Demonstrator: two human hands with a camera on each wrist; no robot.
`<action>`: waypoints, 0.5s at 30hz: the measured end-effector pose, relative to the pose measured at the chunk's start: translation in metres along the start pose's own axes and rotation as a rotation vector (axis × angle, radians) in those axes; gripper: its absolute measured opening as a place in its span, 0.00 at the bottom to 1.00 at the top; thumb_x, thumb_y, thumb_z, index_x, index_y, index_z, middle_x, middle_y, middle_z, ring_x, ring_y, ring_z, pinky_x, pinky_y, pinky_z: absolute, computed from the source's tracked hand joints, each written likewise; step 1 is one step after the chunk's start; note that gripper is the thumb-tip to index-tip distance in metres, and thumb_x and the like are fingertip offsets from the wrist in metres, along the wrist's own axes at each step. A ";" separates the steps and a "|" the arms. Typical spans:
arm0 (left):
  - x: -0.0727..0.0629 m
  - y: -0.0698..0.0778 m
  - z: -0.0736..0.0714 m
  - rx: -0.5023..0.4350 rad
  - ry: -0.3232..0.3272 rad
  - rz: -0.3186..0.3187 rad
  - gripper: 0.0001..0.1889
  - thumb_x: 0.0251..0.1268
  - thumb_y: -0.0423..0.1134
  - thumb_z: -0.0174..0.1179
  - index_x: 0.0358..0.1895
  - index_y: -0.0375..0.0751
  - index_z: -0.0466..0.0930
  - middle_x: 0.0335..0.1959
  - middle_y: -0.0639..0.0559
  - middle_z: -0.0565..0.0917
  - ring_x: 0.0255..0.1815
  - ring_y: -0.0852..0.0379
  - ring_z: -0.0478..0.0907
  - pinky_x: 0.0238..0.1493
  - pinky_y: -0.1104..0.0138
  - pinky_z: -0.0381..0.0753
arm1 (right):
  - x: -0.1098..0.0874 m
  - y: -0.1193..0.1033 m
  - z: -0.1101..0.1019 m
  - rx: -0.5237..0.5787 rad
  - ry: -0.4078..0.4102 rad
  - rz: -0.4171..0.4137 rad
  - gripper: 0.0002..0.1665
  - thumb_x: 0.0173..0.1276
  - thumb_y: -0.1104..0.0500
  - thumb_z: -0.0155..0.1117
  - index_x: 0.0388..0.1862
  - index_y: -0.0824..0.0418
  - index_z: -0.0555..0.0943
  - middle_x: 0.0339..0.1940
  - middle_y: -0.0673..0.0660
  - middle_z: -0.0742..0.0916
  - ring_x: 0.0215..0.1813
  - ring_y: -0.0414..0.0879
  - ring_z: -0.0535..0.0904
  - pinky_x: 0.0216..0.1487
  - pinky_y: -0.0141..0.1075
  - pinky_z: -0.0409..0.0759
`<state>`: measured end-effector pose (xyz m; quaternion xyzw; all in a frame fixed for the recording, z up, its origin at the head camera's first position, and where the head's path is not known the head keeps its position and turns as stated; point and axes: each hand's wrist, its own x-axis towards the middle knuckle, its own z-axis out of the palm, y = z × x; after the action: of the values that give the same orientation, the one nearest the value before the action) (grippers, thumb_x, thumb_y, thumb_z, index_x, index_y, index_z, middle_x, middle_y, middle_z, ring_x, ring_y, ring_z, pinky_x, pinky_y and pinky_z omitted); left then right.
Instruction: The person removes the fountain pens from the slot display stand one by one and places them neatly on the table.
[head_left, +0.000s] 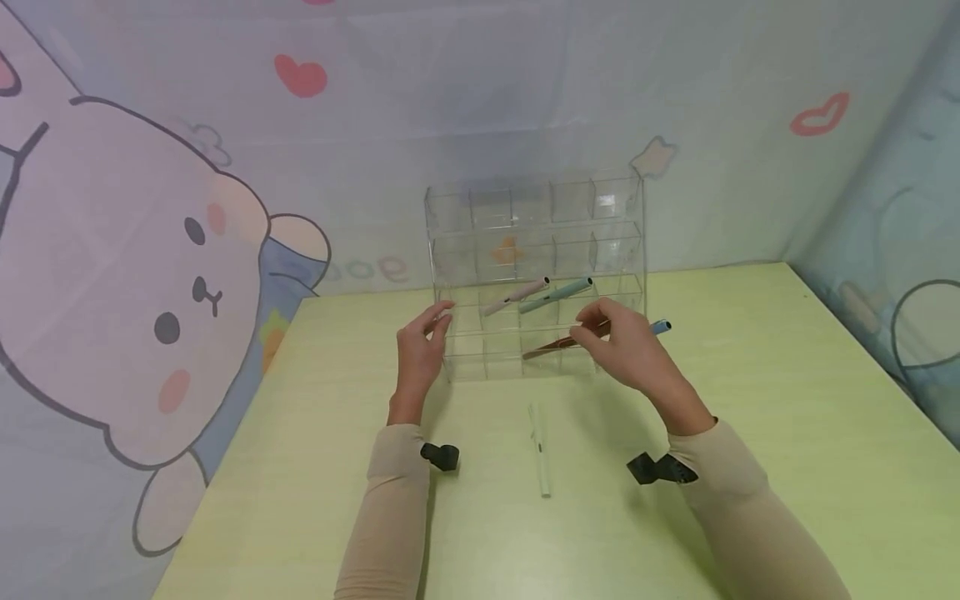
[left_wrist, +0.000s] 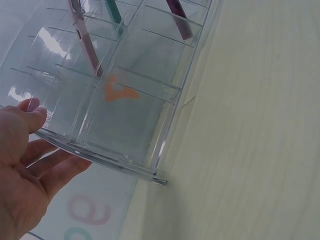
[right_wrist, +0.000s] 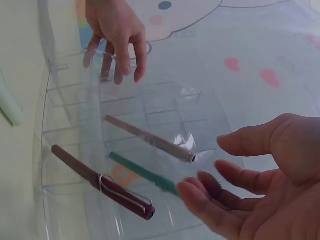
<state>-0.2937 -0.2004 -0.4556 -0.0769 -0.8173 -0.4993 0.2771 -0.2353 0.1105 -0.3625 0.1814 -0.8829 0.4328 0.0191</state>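
Note:
A clear acrylic rack with several small compartments (head_left: pixel 502 333) stands on the table. My left hand (head_left: pixel 422 354) grips its left side panel, thumb on one face and fingers on the other, as the left wrist view shows. My right hand (head_left: pixel 626 346) is at the front right of the rack, fingers spread and bent around nothing in the right wrist view. Beside it a dark red pen (right_wrist: pixel 100 182) leans in the lowest row. A pink pen (head_left: pixel 517 295) and a green pen (head_left: pixel 558 295) lean in the row above. A blue pen (head_left: pixel 661 327) is partly hidden behind my right hand.
A pale green pen (head_left: pixel 542 458) lies on the light yellow table (head_left: pixel 315 467) in front of the rack, between my forearms. Close behind the rack hangs a cloth backdrop (head_left: pixel 375 150) with a cartoon rabbit. Another cloth (head_left: pixel 915 250) hangs along the right side.

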 end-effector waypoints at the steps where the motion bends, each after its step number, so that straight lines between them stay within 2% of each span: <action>1: 0.000 0.000 -0.001 0.001 0.002 0.004 0.12 0.73 0.36 0.61 0.55 0.42 0.86 0.56 0.44 0.84 0.50 0.45 0.85 0.49 0.53 0.82 | 0.001 0.001 0.000 0.007 0.023 -0.019 0.14 0.77 0.56 0.58 0.52 0.66 0.77 0.48 0.62 0.83 0.52 0.57 0.80 0.52 0.52 0.77; 4: 0.000 -0.001 -0.002 -0.001 0.007 0.012 0.12 0.73 0.35 0.61 0.55 0.40 0.86 0.56 0.43 0.84 0.50 0.43 0.85 0.50 0.52 0.83 | 0.004 0.006 0.002 0.030 0.085 -0.062 0.14 0.77 0.59 0.57 0.53 0.69 0.77 0.49 0.65 0.83 0.54 0.59 0.79 0.57 0.53 0.77; 8: -0.001 -0.001 -0.002 -0.006 0.002 -0.002 0.12 0.73 0.36 0.61 0.55 0.40 0.86 0.56 0.43 0.84 0.51 0.43 0.85 0.44 0.54 0.83 | 0.010 0.010 0.006 0.049 0.169 -0.117 0.14 0.75 0.64 0.58 0.53 0.72 0.76 0.51 0.67 0.81 0.56 0.62 0.78 0.60 0.54 0.77; 15: -0.001 -0.001 -0.001 -0.013 -0.005 -0.005 0.12 0.74 0.37 0.61 0.55 0.43 0.86 0.57 0.44 0.84 0.51 0.44 0.85 0.42 0.56 0.83 | 0.020 0.018 0.009 -0.035 0.320 -0.185 0.15 0.71 0.68 0.61 0.54 0.74 0.76 0.54 0.70 0.77 0.57 0.65 0.74 0.58 0.55 0.75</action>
<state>-0.2924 -0.2018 -0.4562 -0.0777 -0.8150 -0.5051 0.2732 -0.2592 0.1072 -0.3775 0.1902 -0.8555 0.4370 0.2022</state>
